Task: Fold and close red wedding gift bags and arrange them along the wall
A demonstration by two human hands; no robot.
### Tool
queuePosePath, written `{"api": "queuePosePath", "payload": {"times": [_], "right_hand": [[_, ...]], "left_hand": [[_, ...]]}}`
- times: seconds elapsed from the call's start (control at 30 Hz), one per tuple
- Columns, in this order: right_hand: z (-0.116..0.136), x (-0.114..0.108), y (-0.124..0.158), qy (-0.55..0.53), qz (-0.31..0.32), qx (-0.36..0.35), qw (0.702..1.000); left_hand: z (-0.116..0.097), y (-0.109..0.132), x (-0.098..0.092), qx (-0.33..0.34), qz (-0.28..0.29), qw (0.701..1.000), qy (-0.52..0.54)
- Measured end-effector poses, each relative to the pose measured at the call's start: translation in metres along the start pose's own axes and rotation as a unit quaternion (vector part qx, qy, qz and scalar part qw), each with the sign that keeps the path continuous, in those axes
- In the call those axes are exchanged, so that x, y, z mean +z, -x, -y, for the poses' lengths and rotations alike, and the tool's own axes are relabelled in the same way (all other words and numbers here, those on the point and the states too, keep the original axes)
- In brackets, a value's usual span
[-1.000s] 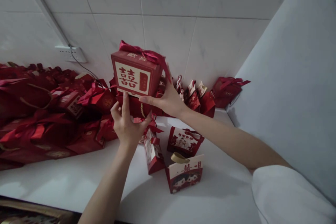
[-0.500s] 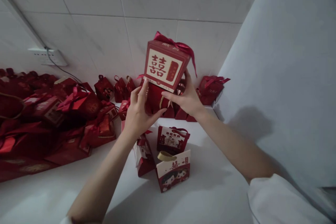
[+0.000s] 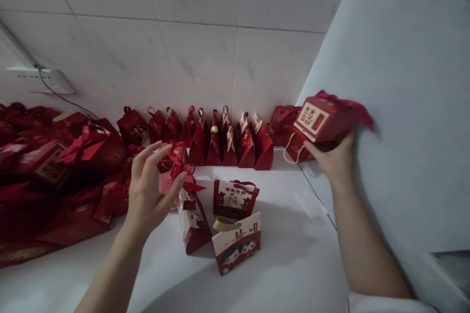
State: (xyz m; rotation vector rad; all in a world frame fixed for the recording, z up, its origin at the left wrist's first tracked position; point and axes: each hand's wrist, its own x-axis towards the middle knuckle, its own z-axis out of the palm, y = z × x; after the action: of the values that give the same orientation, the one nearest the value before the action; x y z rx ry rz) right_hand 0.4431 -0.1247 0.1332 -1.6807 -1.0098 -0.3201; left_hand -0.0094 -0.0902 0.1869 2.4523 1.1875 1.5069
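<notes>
In my right hand (image 3: 336,161) is a red gift box (image 3: 326,120) with a dark pink ribbon bow and a cream label, raised beside the right wall. A smaller red box with a gold cord handle (image 3: 295,146) shows just under it, by my thumb; how it is held is partly hidden. My left hand (image 3: 147,190) has its fingers and thumb apart around a ribbon-tied red box (image 3: 176,166), with no clear grip on it. Just right of that hand stand a red and white box (image 3: 194,225), a photo-printed box (image 3: 235,199) and a cartoon-couple box (image 3: 238,249).
Several peaked red boxes (image 3: 231,149) line the tiled wall, with a ribboned red box (image 3: 282,124) at their right end. A large heap of red boxes (image 3: 55,195) covers the left side. A power strip (image 3: 40,79) with a cable is on the wall.
My right hand has carried the ribboned box and the gold-corded one right, towards the side wall. My left hand has come away from them, moving left and down to another ribboned box.
</notes>
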Motion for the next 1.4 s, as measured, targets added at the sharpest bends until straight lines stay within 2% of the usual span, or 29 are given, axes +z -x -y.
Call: {"api": "queuePosePath", "payload": {"times": [0.07, 0.17, 0.27, 0.33, 0.5, 0.63, 0.77, 0.93, 1.0, 1.07, 1.13, 1.2, 1.27, 1.33, 1.37, 1.4], "right_hand": [[-0.016, 0.020, 0.012, 0.061, -0.003, 0.055, 0.997], [-0.031, 0.061, 0.030, 0.089, 0.015, 0.107, 0.990], [-0.039, 0.097, 0.041, 0.092, 0.016, 0.123, 0.988], [-0.039, 0.110, 0.045, 0.092, 0.008, 0.122, 0.988], [-0.026, 0.112, 0.054, 0.099, -0.034, 0.074, 0.992], [-0.025, 0.112, 0.058, 0.084, 0.015, 0.043, 0.995], [-0.035, 0.116, 0.052, 0.073, 0.055, 0.061, 0.994], [-0.031, 0.102, 0.046, 0.037, 0.116, 0.088, 0.989], [-0.017, 0.087, 0.050, 0.007, 0.160, 0.084, 0.983], [0.003, 0.069, 0.058, -0.039, 0.233, 0.065, 0.970], [0.026, 0.047, 0.068, -0.096, 0.333, 0.037, 0.937], [0.047, 0.026, 0.078, -0.146, 0.433, 0.007, 0.889], [0.063, 0.007, 0.087, -0.218, 0.534, -0.027, 0.817], [0.072, -0.008, 0.097, -0.275, 0.579, -0.057, 0.765], [0.073, -0.013, 0.103, -0.289, 0.583, -0.069, 0.756], [0.073, -0.017, 0.109, -0.292, 0.576, -0.076, 0.760]], "left_hand": [[0.006, 0.007, 0.002, -0.009, 0.005, 1.000, -0.002], [0.010, 0.014, 0.007, -0.024, 0.019, 1.000, 0.003], [0.011, 0.021, 0.009, -0.034, 0.031, 0.999, -0.002], [0.014, 0.029, 0.008, -0.040, 0.041, 0.998, -0.007], [0.034, 0.062, 0.003, -0.086, 0.056, 0.994, -0.023], [0.046, 0.083, 0.004, -0.111, 0.064, 0.991, -0.025], [0.042, 0.093, 0.006, -0.143, 0.071, 0.987, 0.009], [0.021, 0.117, 0.008, -0.139, 0.088, 0.983, 0.086], [0.011, 0.128, 0.013, -0.142, 0.116, 0.977, 0.106], [0.003, 0.137, 0.020, -0.148, 0.138, 0.974, 0.103], [0.000, 0.141, 0.029, -0.148, 0.153, 0.973, 0.085], [0.002, 0.141, 0.037, -0.145, 0.177, 0.971, 0.071], [0.007, 0.137, 0.043, -0.137, 0.223, 0.962, 0.073], [0.012, 0.129, 0.048, -0.134, 0.276, 0.948, 0.084], [0.014, 0.125, 0.050, -0.134, 0.296, 0.941, 0.092], [0.016, 0.121, 0.053, -0.133, 0.312, 0.935, 0.102]]}}
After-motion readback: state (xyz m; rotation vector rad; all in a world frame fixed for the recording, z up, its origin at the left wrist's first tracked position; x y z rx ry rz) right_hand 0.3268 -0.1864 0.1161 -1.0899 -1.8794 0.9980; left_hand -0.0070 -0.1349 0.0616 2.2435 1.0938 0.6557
